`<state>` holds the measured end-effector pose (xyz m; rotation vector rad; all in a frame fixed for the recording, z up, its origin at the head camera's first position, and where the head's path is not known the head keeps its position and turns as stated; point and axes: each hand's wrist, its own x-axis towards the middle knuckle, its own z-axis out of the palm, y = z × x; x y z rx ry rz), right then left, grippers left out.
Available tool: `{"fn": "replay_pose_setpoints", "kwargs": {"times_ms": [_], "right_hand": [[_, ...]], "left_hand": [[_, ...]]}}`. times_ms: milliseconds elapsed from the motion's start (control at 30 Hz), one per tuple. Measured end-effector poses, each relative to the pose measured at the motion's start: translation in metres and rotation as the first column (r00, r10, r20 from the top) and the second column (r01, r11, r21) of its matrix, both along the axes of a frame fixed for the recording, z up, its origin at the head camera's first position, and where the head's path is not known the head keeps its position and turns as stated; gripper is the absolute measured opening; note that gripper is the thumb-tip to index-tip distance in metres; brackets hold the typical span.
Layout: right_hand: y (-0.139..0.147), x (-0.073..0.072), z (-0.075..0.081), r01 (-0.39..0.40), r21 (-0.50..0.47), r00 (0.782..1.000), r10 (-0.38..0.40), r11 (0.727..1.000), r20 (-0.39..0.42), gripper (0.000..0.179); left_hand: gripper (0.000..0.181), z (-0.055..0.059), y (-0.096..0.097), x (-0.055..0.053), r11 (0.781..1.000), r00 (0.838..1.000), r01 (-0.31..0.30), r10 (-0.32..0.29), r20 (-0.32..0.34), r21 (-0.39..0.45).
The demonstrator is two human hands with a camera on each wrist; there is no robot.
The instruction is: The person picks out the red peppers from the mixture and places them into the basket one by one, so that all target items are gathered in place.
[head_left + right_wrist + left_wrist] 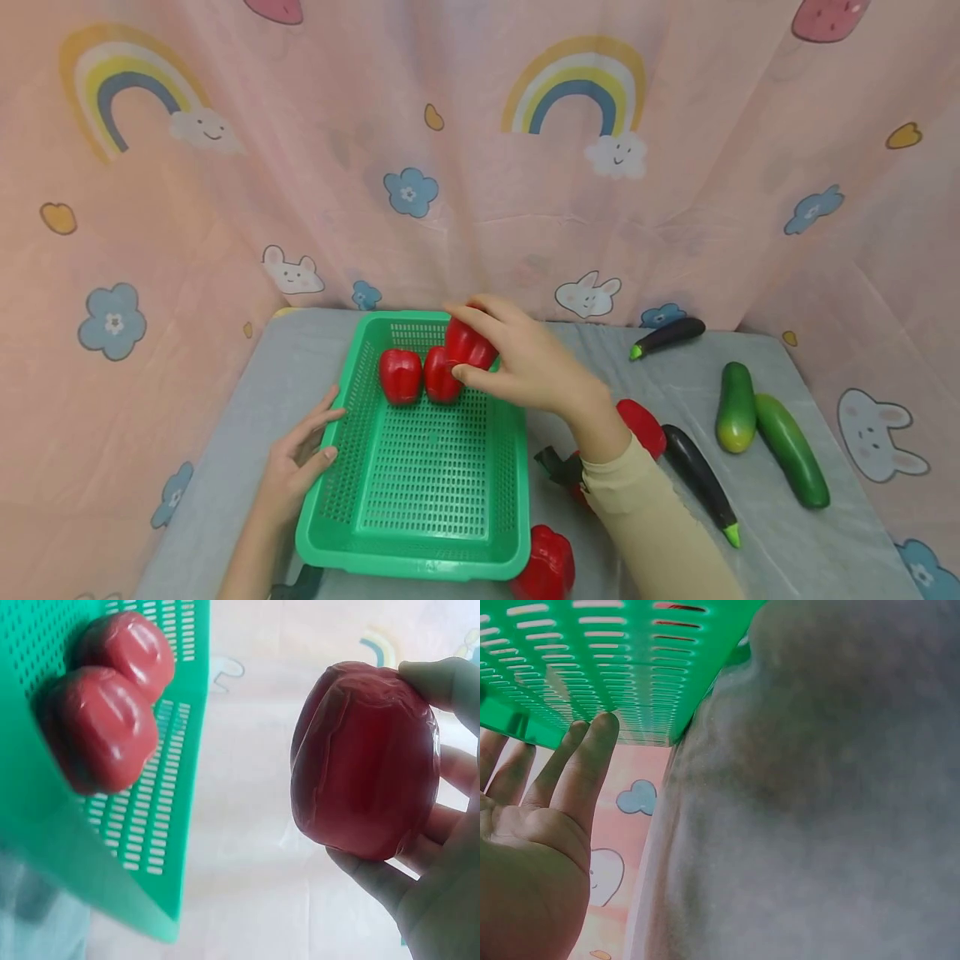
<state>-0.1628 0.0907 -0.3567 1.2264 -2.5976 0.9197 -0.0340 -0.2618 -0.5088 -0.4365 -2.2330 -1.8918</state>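
Note:
My right hand grips a red bell pepper over the back right of a green plastic basket. In the right wrist view the held pepper is pinched between thumb and fingers, apart from the basket wall. Two more red bell peppers, a left one and a right one, lie side by side at the basket's far end. My left hand is at the basket's left rim. Its fingers are extended against the slotted outer wall, curled round nothing.
Right of the basket lie a red pepper near its front corner and another partly behind my right arm. Farther right are two eggplants and two green cucumber-like vegetables. A patterned pink curtain hangs behind the grey-covered table.

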Motion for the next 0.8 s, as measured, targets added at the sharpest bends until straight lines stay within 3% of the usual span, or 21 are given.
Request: {"fn": "replay_pose_setpoints", "kwargs": {"times_ms": [433,800], "right_hand": [[-0.03,0.0,0.001,-0.024,0.043,0.999,0.023,0.999,0.027,0.077],[-0.046,0.0,-0.014,-0.067,0.015,0.993,0.065,0.998,0.1,0.08]], "left_hand": [[0.051,-0.001,0.0,0.001,1.0,1.0,0.004,-0.004,-0.015,0.003],[0.052,-0.003,0.0,0.0,1.0,1.0,0.004,-0.004,0.0,0.01]]}}
